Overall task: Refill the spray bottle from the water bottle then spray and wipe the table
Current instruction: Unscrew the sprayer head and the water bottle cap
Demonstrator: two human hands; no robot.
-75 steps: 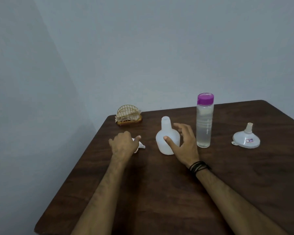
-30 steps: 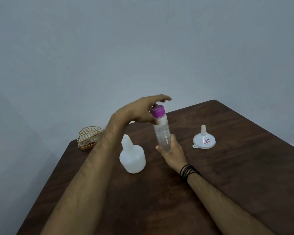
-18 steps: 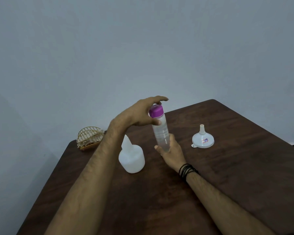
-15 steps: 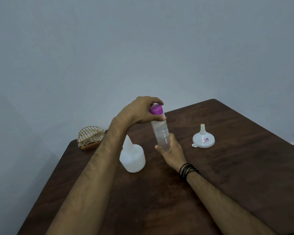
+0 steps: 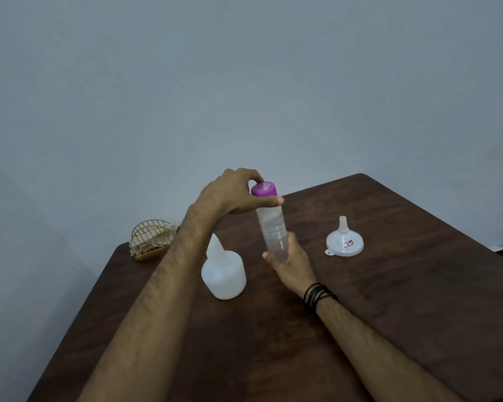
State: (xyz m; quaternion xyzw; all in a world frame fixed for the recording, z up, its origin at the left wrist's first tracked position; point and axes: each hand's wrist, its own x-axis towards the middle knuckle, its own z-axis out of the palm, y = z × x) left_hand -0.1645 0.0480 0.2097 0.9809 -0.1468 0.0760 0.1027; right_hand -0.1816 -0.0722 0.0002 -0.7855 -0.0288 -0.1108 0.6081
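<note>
Head: water bottle (image 5: 272, 227), clear liquid.

Faint printed lettering runs along the side of the clear water bottle (image 5: 272, 230) I'm holding, too small and blurred for me to read. Sticker (image 5: 348, 243) on the white funnel (image 5: 344, 242), right of the bottle: red and blue marks, looks like two characters, can't make them out. No other text visible.

purple cap (image 5: 263, 189), white funnel (image 5: 344, 242), brown table (image 5: 389, 285)
</note>
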